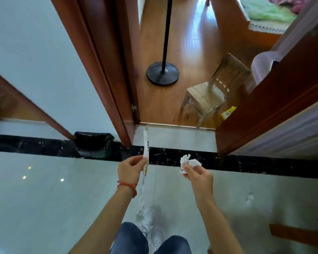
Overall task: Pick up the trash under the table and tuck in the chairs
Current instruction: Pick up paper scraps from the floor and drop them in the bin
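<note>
Item one: our left hand (129, 168), red cord at the wrist, fingers and thumb pinching a long white paper wrapper (146, 154) near its middle; the wrapper stands nearly upright, printed characters down one side, its lower length trailing toward our knees.

Item two: our right hand (196, 174), fingers curled round a crumpled white tissue (190, 162), held level with the left hand and apart from it.

Item three: a bin lined with a black bag (93, 143), on the floor against the wall, ahead and to our left.

Item four: a small wooden chair (209, 92) beyond the doorway, near a black lamp base (162, 73).
</note>
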The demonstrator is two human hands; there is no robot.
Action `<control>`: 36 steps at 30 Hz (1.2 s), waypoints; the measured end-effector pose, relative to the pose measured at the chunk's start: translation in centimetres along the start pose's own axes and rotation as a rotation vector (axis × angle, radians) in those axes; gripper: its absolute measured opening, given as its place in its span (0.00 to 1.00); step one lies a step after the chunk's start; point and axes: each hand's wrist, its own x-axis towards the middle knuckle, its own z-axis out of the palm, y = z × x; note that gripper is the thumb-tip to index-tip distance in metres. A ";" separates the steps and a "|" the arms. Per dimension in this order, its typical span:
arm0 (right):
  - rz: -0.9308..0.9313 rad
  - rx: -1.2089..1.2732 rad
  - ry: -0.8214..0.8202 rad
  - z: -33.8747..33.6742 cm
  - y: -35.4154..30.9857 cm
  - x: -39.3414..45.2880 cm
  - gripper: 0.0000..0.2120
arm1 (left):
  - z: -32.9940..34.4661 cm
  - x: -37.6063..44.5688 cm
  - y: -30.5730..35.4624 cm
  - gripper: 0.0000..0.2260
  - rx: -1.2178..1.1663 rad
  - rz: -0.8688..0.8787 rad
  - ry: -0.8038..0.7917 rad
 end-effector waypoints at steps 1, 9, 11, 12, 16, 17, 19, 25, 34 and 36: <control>0.013 -0.007 -0.029 0.5 0.5 -0.3 0.07 | -0.9 -0.3 -0.4 0.07 -0.005 -0.008 0.032; 0.080 -0.133 -0.216 7.7 3.6 -4.5 0.04 | -10.7 -1.5 -3.2 0.06 -0.040 -0.049 0.244; 0.066 -0.154 -0.250 10.1 4.0 -5.5 0.05 | -13.3 -1.2 -3.6 0.07 -0.049 -0.055 0.281; 0.059 -0.162 -0.266 11.3 4.3 -5.9 0.06 | -14.6 -0.9 -3.8 0.07 -0.060 -0.060 0.300; 0.041 -0.189 -0.288 16.2 5.4 -7.8 0.05 | -19.8 0.8 -4.2 0.07 -0.097 -0.076 0.323; 0.043 -0.183 -0.285 17.5 5.7 -8.2 0.05 | -21.3 1.4 -4.2 0.07 -0.104 -0.081 0.320; 0.056 -0.171 -0.270 20.7 6.5 -9.1 0.05 | -24.6 2.7 -4.1 0.07 -0.111 -0.085 0.321; 0.091 -0.129 -0.264 30.8 9.1 -10.9 0.08 | -33.9 7.2 -3.8 0.05 -0.108 -0.081 0.334; 0.156 -0.128 -0.178 36.4 10.6 -8.1 0.09 | -36.8 14.7 -3.8 0.07 -0.094 -0.147 0.310; 0.191 -0.119 -0.156 37.5 10.7 -6.4 0.08 | -36.6 16.6 -3.6 0.07 -0.060 -0.157 0.296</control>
